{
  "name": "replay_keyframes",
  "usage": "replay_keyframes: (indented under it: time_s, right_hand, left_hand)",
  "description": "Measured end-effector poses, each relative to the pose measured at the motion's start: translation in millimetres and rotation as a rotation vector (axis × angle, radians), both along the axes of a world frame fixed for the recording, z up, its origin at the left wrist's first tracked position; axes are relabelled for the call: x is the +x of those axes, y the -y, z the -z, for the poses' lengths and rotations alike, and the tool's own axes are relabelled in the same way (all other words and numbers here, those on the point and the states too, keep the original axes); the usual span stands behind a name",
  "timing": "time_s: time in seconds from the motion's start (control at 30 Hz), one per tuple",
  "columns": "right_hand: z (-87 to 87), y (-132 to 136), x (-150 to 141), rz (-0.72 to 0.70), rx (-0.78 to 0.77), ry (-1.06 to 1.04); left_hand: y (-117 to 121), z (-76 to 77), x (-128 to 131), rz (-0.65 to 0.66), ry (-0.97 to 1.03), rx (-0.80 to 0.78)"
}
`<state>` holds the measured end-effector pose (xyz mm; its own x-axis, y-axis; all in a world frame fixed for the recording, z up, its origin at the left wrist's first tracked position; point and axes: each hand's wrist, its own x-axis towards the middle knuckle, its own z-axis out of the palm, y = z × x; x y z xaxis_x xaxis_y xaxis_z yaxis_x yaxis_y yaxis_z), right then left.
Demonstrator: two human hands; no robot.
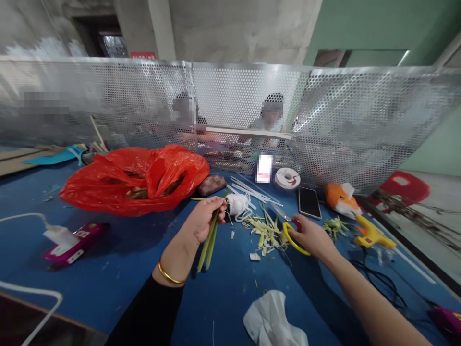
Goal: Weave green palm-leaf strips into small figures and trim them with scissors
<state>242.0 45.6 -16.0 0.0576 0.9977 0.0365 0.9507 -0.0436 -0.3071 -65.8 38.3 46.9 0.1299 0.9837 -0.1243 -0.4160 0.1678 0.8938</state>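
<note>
Pinching long, flat green strips (pixel 209 242) near mid-frame, the left hand (pixel 208 216) holds them slanting, loose ends toward the bottom left. The right hand (pixel 311 236), right of centre, grips yellow-handled metal scissors (pixel 282 213), blades toward the upper left. Pale green scraps (pixel 265 233) lie between the hands.

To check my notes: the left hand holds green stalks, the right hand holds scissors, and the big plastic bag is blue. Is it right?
The big plastic bag is red, not blue, in the head view; the left hand holds green stalks, the right hand scissors.
</note>
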Motion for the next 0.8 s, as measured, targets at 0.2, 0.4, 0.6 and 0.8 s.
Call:
replay_keyframes:
  time_s: [0.2, 0.4, 0.6, 0.8]
  right_hand:
    - [4.8, 23, 10, 0.014, -0.024, 0.046]
    - [-19.8, 32, 12, 0.039, 0.081, -0.023]
    - [-48.9, 43, -21, -0.311, 0.215, -0.543]
    - [-29.9, 55, -55, -0.427, -0.028, -1.17]
  left_hand:
    - [11, -9.1, 18, 0.16, -0.079, 0.049]
    - [24, -27.5, 53, 0.315, -0.176, 0.092]
    - [36, -19.1, 77, 0.447, -0.175, 0.093]
    - [29, 10.2, 81, 0.479, -0.219, 0.015]
